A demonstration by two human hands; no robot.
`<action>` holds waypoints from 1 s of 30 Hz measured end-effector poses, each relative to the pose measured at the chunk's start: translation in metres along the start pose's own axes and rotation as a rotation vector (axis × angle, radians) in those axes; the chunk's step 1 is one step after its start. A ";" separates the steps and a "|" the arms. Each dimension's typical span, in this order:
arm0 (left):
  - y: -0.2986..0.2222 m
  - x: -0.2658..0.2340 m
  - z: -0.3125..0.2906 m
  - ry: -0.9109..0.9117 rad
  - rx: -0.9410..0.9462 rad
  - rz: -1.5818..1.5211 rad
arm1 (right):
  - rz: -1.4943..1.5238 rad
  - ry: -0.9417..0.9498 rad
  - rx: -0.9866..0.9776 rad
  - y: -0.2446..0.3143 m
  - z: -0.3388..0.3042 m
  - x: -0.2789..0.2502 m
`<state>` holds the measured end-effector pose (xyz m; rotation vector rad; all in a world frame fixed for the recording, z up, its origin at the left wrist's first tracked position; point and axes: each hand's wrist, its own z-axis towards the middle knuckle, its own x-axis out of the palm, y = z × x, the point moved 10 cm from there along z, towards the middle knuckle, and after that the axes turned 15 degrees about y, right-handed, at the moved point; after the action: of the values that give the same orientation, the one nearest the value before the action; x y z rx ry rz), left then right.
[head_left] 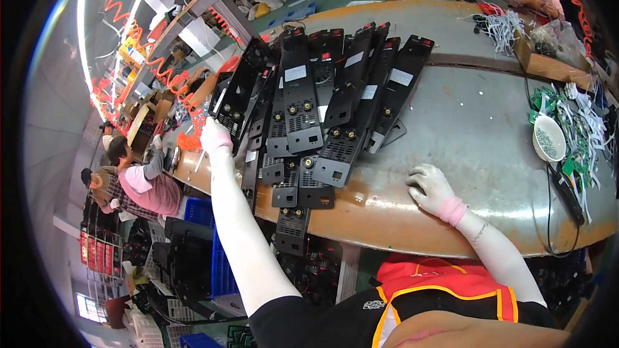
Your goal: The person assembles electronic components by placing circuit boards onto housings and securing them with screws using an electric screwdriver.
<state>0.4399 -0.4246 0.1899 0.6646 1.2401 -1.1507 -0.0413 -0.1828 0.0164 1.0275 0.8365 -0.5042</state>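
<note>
A white-gloved left grip (216, 135) with a pink cuff is at the lower left end of a long black perforated panel (240, 90), which stands tilted up on its side; how tightly the fingers close on it cannot be told. Just right of that grip, a fanned, overlapping pile of long black panels with round brass-coloured fittings (301, 100) lies on a grey metal-topped desk (458, 116). Just left of it hangs an orange coiled hose (189, 140). The right grip (431, 188), also white-gloved and pink-cuffed, rests on the desk well apart from the pile, fingers loosely curled, holding nothing. Farther right of it sits a white bowl of small pieces (547, 120), beside green boards with white cables (583, 132).
</note>
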 end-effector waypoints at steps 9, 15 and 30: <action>0.056 -0.008 -0.005 0.209 0.135 -0.848 | 0.010 0.009 -0.027 0.005 -0.004 0.000; 0.015 -0.022 -0.140 0.175 0.253 -1.065 | 0.589 -0.044 -0.039 0.010 0.016 -0.005; -0.211 0.062 -0.384 1.047 0.865 -1.300 | 1.211 -0.467 0.219 -0.095 -0.023 -0.101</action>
<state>0.0962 -0.1712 0.0723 1.2313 2.1729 -2.7017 -0.1774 -0.2061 0.0404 1.3389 -0.3252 0.2231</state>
